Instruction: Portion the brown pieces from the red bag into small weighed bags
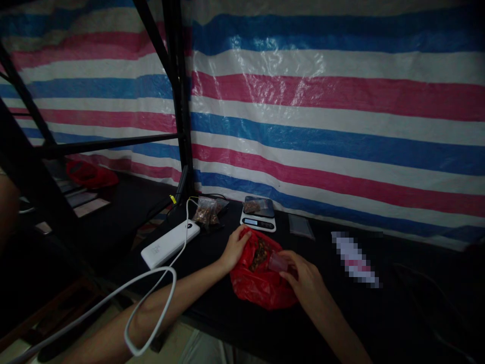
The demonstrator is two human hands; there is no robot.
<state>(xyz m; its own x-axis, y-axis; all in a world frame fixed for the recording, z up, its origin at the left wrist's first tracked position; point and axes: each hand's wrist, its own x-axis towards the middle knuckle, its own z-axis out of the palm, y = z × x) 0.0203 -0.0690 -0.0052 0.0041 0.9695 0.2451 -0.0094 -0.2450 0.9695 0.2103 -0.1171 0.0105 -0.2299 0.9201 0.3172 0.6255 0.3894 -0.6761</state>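
My left hand is clenched on the far left rim of the red bag, thumb and fingers pinching the thin plastic and pulling its mouth open. The bag slumps on the black table close to the near edge, about midway along it, and its bottom bulges right up to that edge. Inside the opening I see a dark brown crumbly filling.

My right hand grasps a small clear cup between the fingertips and thumb, holding it tilted at the bag's mouth, just beside the brown filling. I cannot tell whether the cup has anything in it.

Behind the bag, toward the far edge, stands a small scale with a packet of brown pieces lying on its platform. Just left of the scale lie clear packets of the same brown stuff. Right of the scale, a flat clear pouch lies near the far edge.

At the left end of the table rests a white power bank, with a white cable running from it and looping out past the near edge over my left forearm. A striped tarp in blue, pink and white hangs along the far edge.
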